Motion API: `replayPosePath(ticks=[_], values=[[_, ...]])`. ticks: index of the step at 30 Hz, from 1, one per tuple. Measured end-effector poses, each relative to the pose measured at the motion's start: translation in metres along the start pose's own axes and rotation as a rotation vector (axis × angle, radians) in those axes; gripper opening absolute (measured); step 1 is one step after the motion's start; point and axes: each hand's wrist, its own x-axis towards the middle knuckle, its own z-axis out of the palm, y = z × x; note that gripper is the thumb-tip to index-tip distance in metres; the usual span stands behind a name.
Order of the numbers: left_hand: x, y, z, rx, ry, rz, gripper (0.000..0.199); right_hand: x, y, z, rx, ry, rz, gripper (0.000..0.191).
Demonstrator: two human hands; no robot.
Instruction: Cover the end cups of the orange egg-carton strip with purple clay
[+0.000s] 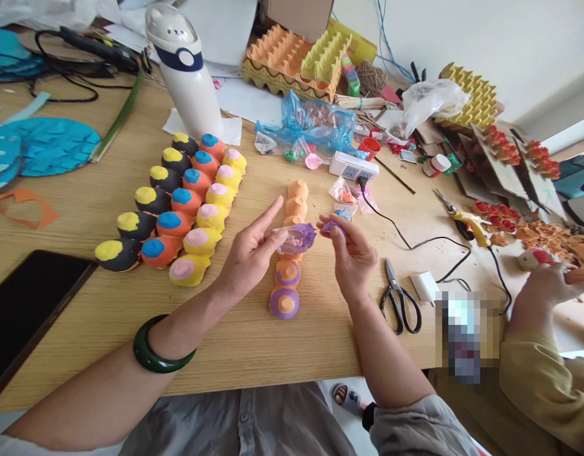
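Observation:
My left hand [248, 252] pinches a small clear bag of purple clay [302, 238] between thumb and fingers, its index finger stretched out. Close to the bag's mouth, my right hand [353, 256] has its fingertips closed on a bit of purple clay [330, 226]. Beneath both hands lies a strip of orange egg-carton cups [296, 208], partly hidden by the bag. Purple rings surround the orange tops of its two nearest cups. To the left stand painted strips: black with yellow tops [152, 197], orange with blue tops [184, 199], and yellow with pink tops [209, 214].
Black-handled scissors [400, 301] and a white charger [424, 287] lie right of my right hand. Behind are a power strip [353, 167], blue plastic bag [315, 120] and white bottle [190, 82]. A phone [33, 310] rests front left. A co-worker's hand [543, 288] works at far right.

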Motion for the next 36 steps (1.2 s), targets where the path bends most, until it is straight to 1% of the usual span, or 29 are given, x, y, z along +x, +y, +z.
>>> replayPosePath(ticks=[1,2,3,4,6,7,8,10,12,13,15,17,19,21,23,25,27,28,29,30,32,33,34,36], values=[[0.0,0.0,0.0,-0.005,0.011,-0.006,0.083,-0.001,-0.002,0.0,-0.011,0.047,-0.024,0.027],[-0.001,0.002,0.001,-0.005,0.013,-0.012,0.083,-0.002,-0.003,0.001,-0.024,0.065,-0.046,0.027],[-0.001,0.003,0.001,-0.004,0.005,-0.018,0.084,-0.003,-0.003,0.002,-0.038,0.039,-0.065,0.026],[-0.003,0.005,0.002,-0.008,-0.012,-0.027,0.085,-0.004,-0.003,0.004,-0.048,-0.023,-0.076,0.026],[-0.005,0.008,0.004,-0.029,-0.052,-0.049,0.089,-0.007,-0.002,0.007,-0.035,-0.215,-0.054,0.026],[-0.006,0.01,0.005,-0.043,-0.063,-0.055,0.091,-0.007,-0.002,0.009,0.0,-0.266,-0.024,0.027],[-0.007,0.01,0.006,-0.054,-0.073,-0.057,0.093,-0.008,-0.002,0.01,0.037,-0.27,0.012,0.028],[-0.008,0.01,0.008,-0.065,-0.087,-0.049,0.095,-0.007,-0.003,0.009,0.081,-0.173,0.056,0.028],[-0.008,0.009,0.009,-0.064,-0.099,-0.033,0.094,-0.007,-0.005,0.008,0.078,-0.064,0.074,0.029],[-0.008,0.009,0.009,-0.066,-0.103,-0.029,0.095,-0.007,-0.006,0.006,0.067,-0.039,0.075,0.03],[-0.008,0.008,0.009,-0.083,-0.097,-0.032,0.098,-0.007,-0.007,0.005,0.05,-0.056,0.058,0.033],[-0.008,0.008,0.007,-0.097,-0.084,-0.045,0.102,-0.008,-0.005,0.006,0.039,-0.136,0.024,0.036],[-0.009,0.006,0.005,-0.066,-0.076,-0.037,0.099,-0.008,-0.001,0.007,0.026,-0.205,0.007,0.037],[-0.009,0.004,0.003,0.016,-0.075,0.003,0.091,-0.006,0.003,0.007,0.017,-0.213,0.024,0.031],[-0.009,0.002,0.001,0.085,-0.066,0.045,0.085,-0.002,0.007,0.005,0.017,-0.15,0.063,0.027],[-0.009,0.002,0.0,0.107,-0.037,0.068,0.084,0.003,0.008,0.002,0.027,-0.04,0.085,0.026],[-0.009,0.003,0.0,0.108,-0.002,0.073,0.084,0.006,0.008,0.0,0.053,0.07,0.072,0.026],[-0.009,0.003,0.0,0.114,0.004,0.074,0.085,0.005,0.007,0.0,0.062,0.093,0.059,0.026],[-0.009,0.004,-0.001,0.125,0.0,0.076,0.085,0.004,0.006,0.001,0.061,0.078,0.045,0.027],[-0.009,0.004,-0.001,0.143,-0.01,0.079,0.085,0.001,0.005,0.003,0.044,0.027,0.031,0.029],[-0.01,0.005,0.0,0.183,-0.032,0.091,0.085,-0.005,0.003,0.009,-0.015,-0.213,0.028,0.031],[-0.011,0.005,0.001,0.188,-0.038,0.097,0.084,-0.008,0.001,0.011,-0.012,-0.255,0.031,0.031],[-0.011,0.005,0.001,0.18,-0.04,0.098,0.084,-0.01,0.0,0.013,0.005,-0.286,0.052,0.03],[-0.012,0.006,0.003,0.138,-0.035,0.077,0.084,-0.011,-0.003,0.014,0.025,-0.186,0.067,0.028]])
